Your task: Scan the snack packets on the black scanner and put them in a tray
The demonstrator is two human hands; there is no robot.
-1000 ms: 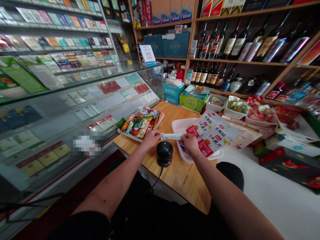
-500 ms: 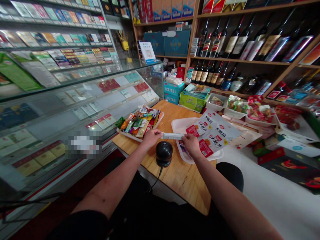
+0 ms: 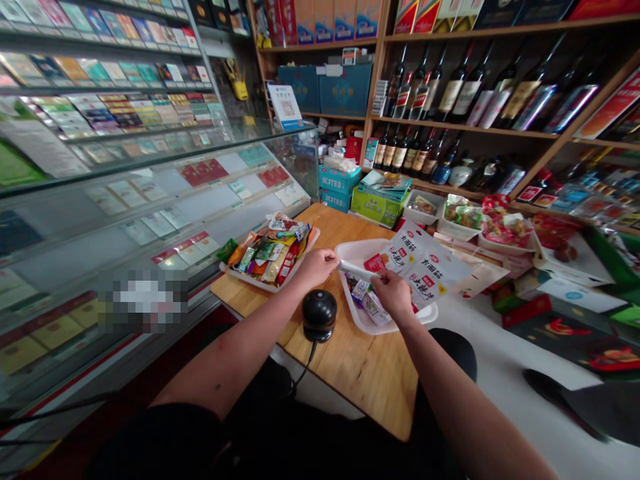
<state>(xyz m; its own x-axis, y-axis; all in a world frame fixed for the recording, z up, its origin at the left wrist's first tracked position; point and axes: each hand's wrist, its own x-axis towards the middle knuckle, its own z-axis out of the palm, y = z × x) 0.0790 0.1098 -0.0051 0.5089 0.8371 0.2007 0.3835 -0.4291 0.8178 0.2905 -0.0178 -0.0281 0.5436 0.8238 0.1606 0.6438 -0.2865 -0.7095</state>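
A narrow, pale wrapped packet (image 3: pixel 357 270) is stretched between my two hands, over the near-left rim of the right tray. My left hand (image 3: pixel 317 267) pinches its left end. At the other end, the fingers of my right hand (image 3: pixel 393 293) are closed on it. Beneath them, the white plastic tray (image 3: pixel 345 252) holds large silver snack bags (image 3: pixel 423 263) and several small purple-and-white packets (image 3: pixel 373 308). A black rounded device (image 3: pixel 319 312) with a cable stands on the wooden table between my forearms. What the packet contains cannot be seen.
A second white tray (image 3: pixel 314 239), heaped with colourful snack packets (image 3: pixel 270 252), lies at the table's left. The glass display counter (image 3: pixel 165 180) borders that side. Boxes (image 3: pixel 377 200) and open white bins (image 3: pixel 457 229) line the back, below bottle shelves (image 3: pixel 450 127). Wooden table (image 3: pixel 370 370) lies in front.
Both hands have shifted right with the packet, now over the right tray, and the packet has tilted down toward its right end. The view has turned slightly, revealing more small packets in that tray.
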